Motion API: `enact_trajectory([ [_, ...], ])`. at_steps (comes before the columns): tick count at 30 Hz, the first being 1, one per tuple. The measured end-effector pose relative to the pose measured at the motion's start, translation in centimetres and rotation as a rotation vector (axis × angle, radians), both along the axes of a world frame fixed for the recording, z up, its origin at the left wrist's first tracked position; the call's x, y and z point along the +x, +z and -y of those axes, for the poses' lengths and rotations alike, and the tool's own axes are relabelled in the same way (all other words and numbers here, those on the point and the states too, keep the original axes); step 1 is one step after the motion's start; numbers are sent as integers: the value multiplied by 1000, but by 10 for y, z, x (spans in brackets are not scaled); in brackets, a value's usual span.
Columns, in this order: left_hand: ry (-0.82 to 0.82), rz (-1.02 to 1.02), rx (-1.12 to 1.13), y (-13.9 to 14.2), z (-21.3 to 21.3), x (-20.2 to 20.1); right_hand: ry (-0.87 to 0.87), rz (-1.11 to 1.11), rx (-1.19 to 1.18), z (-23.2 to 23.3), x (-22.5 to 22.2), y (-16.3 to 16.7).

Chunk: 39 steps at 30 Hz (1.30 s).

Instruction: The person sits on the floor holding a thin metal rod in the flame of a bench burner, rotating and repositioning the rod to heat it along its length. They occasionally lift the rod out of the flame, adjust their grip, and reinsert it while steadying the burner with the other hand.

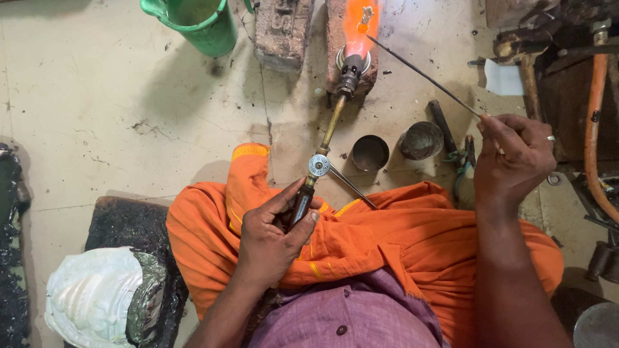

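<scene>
the torch (325, 138) is showing a brass stem and a dark handle, and its flame (360, 26) is glowing bright orange against a reddish brick (338, 32). the cloth (387, 238) over the lap is showing plain orange with yellow edging, above a purple shirt (348, 316). the bucket (196, 22) is showing green, the two small tins (396, 147) dull grey, the hose (596, 122) orange, the floor (97, 96) pale cream with dark specks.

small metal workshop, work done seated on the floor. evidence: stained, soot-flecked concrete floor (97, 96); bricks (284, 29) used as a hearth; lit gas torch (325, 138) with orange flame (361, 22); orange gas hose (594, 122); pliers (461, 158); two metal cups (371, 153); green bucket (196, 22).
</scene>
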<state>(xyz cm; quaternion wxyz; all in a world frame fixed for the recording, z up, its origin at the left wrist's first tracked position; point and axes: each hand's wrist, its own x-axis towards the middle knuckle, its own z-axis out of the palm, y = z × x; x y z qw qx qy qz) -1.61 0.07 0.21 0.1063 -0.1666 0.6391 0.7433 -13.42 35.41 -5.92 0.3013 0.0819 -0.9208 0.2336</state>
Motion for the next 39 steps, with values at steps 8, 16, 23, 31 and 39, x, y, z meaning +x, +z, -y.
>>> enact_trajectory([
  [8,-10,-10,-7,1,1,-1,6,15,-40,0,-1,-2],
  [16,-26,-18,-38,1,1,0,10,23,-33,4,0,3],
  [23,-20,-25,-15,1,1,-1,-3,4,-3,4,-1,5],
  [31,-22,24,-33,5,1,-1,21,-8,-14,1,0,1],
  [39,-18,-5,-35,4,1,-2,19,2,-19,0,0,0],
])
